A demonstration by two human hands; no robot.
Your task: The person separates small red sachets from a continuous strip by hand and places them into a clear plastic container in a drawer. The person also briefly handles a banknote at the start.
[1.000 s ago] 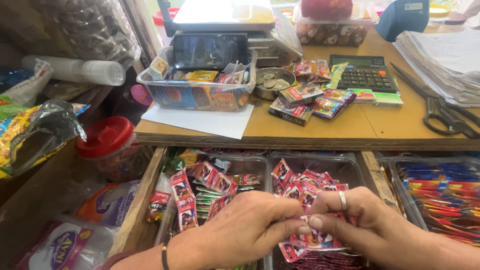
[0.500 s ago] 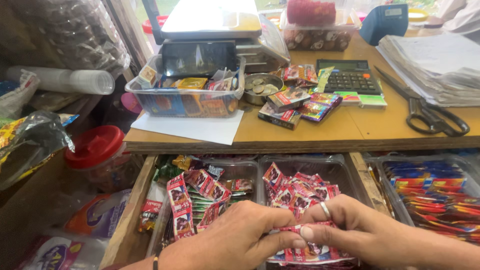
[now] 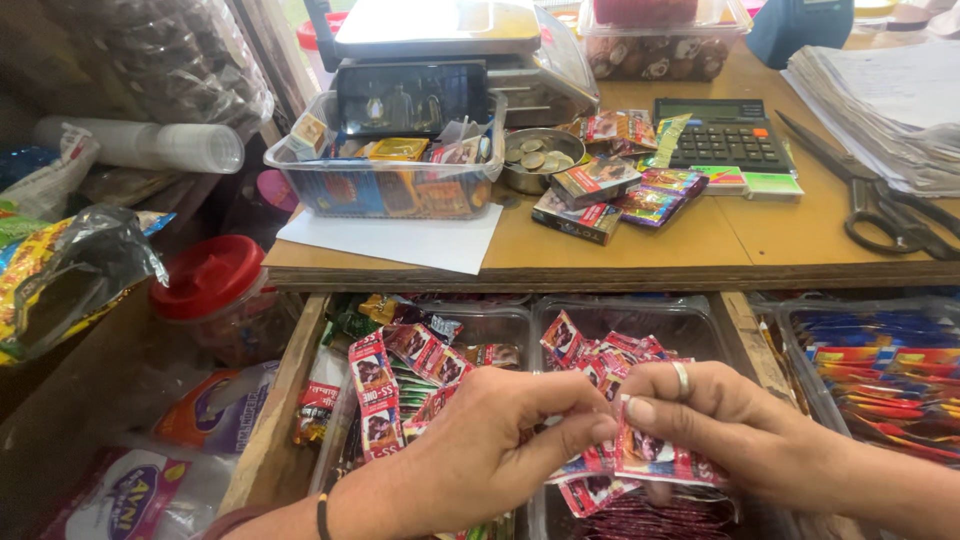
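Note:
My left hand [image 3: 492, 448] and my right hand [image 3: 722, 422] meet over an open drawer, both pinching a strip of small red sachets [image 3: 652, 460]. A ring sits on a finger of my right hand, a dark band on my left wrist. Under my hands a clear tray [image 3: 690, 320] holds a heap of the same red sachets [image 3: 600, 352]. The tray to the left [image 3: 495, 322] holds more red sachet strips [image 3: 372, 392] and green packets.
A wooden counter [image 3: 700, 245] above the drawer carries a calculator [image 3: 724, 134], scissors [image 3: 880, 205], a paper stack [image 3: 890, 95], a coin bowl [image 3: 532, 160], small boxes [image 3: 590, 195], a clear tub [image 3: 390, 180] and a weighing scale [image 3: 440, 30]. A red-lidded jar [image 3: 212, 285] stands left. Coloured packets [image 3: 880, 375] fill a right tray.
The view has tilted down slightly and my hands sit a little lower over the tray. Both hands keep hold of the red sachet strip, fingers working at it.

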